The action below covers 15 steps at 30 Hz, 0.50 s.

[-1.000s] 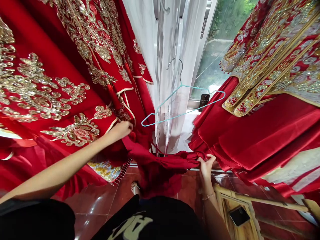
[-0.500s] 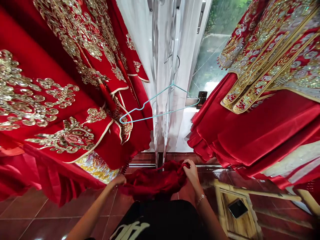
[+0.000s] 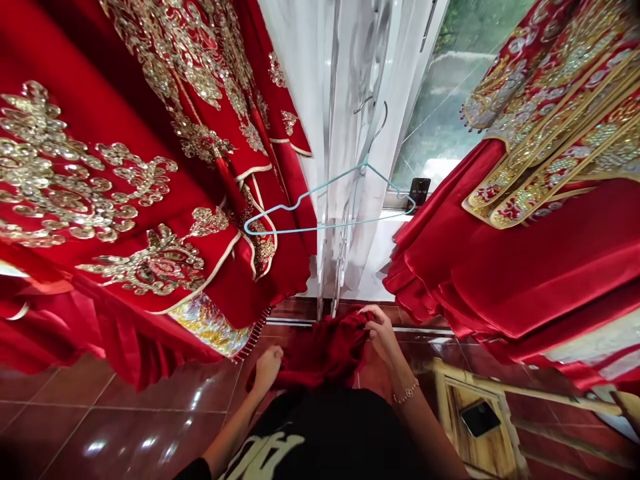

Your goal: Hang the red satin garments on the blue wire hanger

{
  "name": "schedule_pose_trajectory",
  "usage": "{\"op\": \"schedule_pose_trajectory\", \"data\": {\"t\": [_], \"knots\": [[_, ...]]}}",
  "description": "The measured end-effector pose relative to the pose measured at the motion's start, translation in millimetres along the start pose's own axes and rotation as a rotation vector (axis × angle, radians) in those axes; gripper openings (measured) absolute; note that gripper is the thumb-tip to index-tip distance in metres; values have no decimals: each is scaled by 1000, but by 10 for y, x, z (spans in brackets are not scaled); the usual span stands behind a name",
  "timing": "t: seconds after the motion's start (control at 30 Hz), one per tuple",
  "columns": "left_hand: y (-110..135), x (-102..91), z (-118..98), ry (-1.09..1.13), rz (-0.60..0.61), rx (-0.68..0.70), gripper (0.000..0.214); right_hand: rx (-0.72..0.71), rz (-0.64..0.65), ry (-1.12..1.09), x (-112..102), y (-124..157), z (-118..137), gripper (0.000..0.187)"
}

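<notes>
A bunched dark red garment (image 3: 320,353) hangs between my two hands, close to my black shirt. My left hand (image 3: 269,367) is closed on its left side. On the upper right edge, my right hand (image 3: 381,328) pinches the cloth between thumb and fingers. The garment's exact kind cannot be made out, as it is gathered in folds. Ahead of my hands a light blue hanger (image 3: 330,181) with a metal hook hangs bare from a clear rack.
Red gowns with gold sequins (image 3: 150,260) hang at left, and a beaded red gown (image 3: 500,267) at right. A bamboo chair (image 3: 453,427) stands at lower right with a phone (image 3: 480,418) on it. Another phone (image 3: 419,190) leans by the window.
My left hand has moved inward, toward the right, and the garment is more bunched. My right hand has shifted slightly up. The whole view has turned a little.
</notes>
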<state>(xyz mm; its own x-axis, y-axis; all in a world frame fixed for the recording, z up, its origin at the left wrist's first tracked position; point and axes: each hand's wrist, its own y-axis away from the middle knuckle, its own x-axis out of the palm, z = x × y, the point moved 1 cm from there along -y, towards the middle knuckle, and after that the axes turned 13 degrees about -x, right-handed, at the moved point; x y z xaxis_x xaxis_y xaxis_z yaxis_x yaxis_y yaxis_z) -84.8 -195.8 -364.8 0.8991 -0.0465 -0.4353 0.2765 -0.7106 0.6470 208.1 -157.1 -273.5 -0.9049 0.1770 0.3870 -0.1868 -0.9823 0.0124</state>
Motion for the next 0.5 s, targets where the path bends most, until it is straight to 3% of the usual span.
{"op": "schedule_pose_trajectory", "data": {"t": [0.13, 0.3, 0.4, 0.5], "knots": [[105, 209, -291, 259, 132, 60, 18, -47, 20, -80, 218, 12, 37, 26], [455, 426, -842, 506, 386, 393, 47, -40, 71, -150, 394, 78, 48, 25], [582, 570, -1038, 459, 377, 502, 55, -42, 99, -217, 436, 132, 61, 26], [620, 662, -1093, 437, 355, 531, 56, -36, 69, -267, 446, 197, 79, 26]]}}
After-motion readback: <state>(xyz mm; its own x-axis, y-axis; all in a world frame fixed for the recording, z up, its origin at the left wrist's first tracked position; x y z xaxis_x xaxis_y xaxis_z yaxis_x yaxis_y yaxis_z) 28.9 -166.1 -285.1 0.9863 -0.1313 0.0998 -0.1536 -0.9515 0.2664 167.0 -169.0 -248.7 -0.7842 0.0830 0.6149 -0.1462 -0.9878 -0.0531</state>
